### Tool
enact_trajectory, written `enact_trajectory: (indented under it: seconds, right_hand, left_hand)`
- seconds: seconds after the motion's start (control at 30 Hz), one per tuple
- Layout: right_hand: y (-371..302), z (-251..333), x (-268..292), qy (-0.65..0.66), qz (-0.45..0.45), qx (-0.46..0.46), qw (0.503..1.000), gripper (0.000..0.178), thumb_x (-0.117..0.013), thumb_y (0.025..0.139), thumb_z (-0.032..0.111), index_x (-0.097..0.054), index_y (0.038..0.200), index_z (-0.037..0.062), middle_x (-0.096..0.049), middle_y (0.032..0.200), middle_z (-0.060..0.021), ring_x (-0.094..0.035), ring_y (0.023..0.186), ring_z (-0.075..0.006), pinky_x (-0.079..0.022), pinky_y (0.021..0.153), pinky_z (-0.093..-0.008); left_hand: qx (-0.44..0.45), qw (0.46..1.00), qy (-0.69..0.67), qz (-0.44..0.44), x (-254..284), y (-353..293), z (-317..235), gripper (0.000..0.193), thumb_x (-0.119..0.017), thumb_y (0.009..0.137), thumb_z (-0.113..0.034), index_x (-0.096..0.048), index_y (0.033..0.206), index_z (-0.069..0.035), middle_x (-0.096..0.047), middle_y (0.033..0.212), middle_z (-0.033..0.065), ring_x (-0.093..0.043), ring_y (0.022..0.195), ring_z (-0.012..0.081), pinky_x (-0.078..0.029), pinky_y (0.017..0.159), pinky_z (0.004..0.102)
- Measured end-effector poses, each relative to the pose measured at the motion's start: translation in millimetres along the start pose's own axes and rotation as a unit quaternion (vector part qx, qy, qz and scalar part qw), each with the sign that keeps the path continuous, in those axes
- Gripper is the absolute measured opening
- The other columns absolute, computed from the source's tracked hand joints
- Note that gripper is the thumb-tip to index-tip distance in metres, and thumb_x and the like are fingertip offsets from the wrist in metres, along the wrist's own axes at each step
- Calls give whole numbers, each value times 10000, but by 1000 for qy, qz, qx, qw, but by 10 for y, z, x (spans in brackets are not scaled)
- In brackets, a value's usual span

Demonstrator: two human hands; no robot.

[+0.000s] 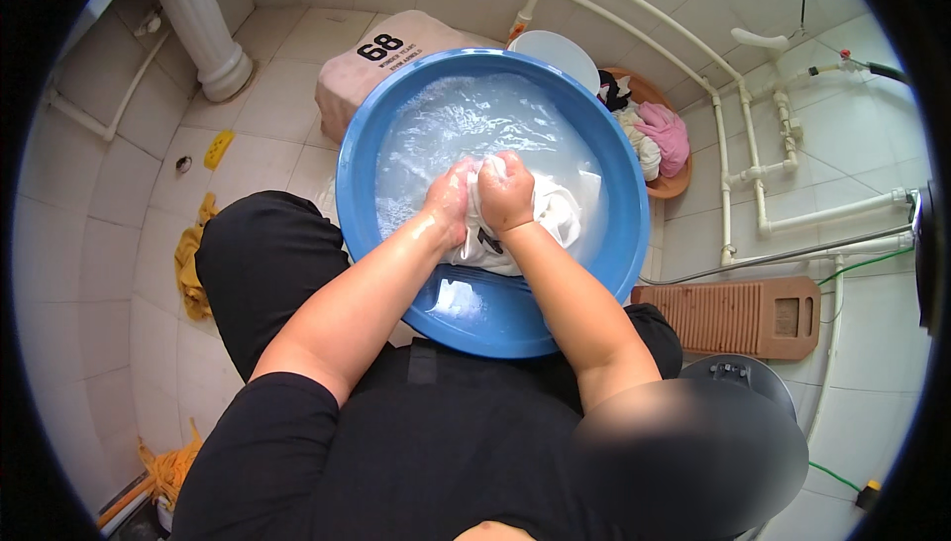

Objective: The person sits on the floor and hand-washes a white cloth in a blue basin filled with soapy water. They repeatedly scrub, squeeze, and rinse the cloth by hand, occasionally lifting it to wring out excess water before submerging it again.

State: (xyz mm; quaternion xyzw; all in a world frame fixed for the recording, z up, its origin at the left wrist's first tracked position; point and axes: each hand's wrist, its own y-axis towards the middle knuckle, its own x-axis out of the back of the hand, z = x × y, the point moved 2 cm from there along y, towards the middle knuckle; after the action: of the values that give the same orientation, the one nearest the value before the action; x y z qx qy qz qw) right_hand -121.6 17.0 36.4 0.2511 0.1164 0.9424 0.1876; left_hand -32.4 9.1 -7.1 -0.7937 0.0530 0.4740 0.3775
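A large blue basin (365, 135) of cloudy, sudsy water stands in front of me. Inside it, a wet white garment (557, 212) with a dark print lies bunched toward the near side, partly in the water. My left hand (451, 204) is closed on a fold of this cloth. Close beside it, my right hand (505, 191) grips the same cloth in a fist, with a bit of white showing at the top. Both hands are wet and nearly touch. Part of the garment is hidden under my hands and right forearm.
A brown washboard (713, 315) lies to the right. Behind the basin are a pink cloth-covered object (347, 85), a white round lid (555, 57) and an orange tub (676, 184) of clothes. Pipes (753, 160) run along the wall. A yellow cloth (188, 259) lies left.
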Motion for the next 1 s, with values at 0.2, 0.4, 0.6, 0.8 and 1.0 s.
enact_trajectory:
  seconds: [0.2,0.4,0.6,0.8,1.0]
  right_hand:
    - [-470,719,2,-55,143,260,953,184,-616,670,212,-568,758,57,-566,676,-148,-566,635,-338,-455,581,-394]
    - [357,-332,92,-172,28,7,985,346,-583,797,350,-567,966,49,-604,945,-163,-579,868,-323,-449,761,-400]
    - [349,-1182,614,-253,220,2,942,568,-586,782,458,-526,1143,23,-534,1152,-193,-518,1046,-331,-400,911,-370]
    - [202,-1103,529,-387,147,-173,894,535,-584,759,463,-581,1032,3,-518,1141,-205,-519,1017,-342,-409,887,-390]
    - [-223,173,221,-48,48,138,988,224,-664,726,155,-539,827,-1,-528,906,-138,-563,722,-261,-478,638,-340]
  left_hand:
    - [-67,994,64,64,156,-19,-32,373,-449,880,-439,-533,881,-75,-577,858,90,-547,761,238,-460,700,369]
    - [42,999,-17,30,-130,-188,-137,577,-443,850,-530,-508,1133,-31,-556,1128,147,-565,996,280,-464,840,434]
    - [-160,961,-97,-202,252,134,-293,523,-581,822,-411,-513,1086,34,-591,1006,131,-604,848,292,-500,761,428]
    - [18,999,-8,-26,-22,-49,-109,447,-577,829,-349,-519,1091,8,-600,1007,160,-611,870,280,-511,747,414]
    - [70,993,20,97,-245,-240,-101,499,-543,829,-464,-510,1127,-65,-584,1032,112,-592,902,241,-490,804,393]
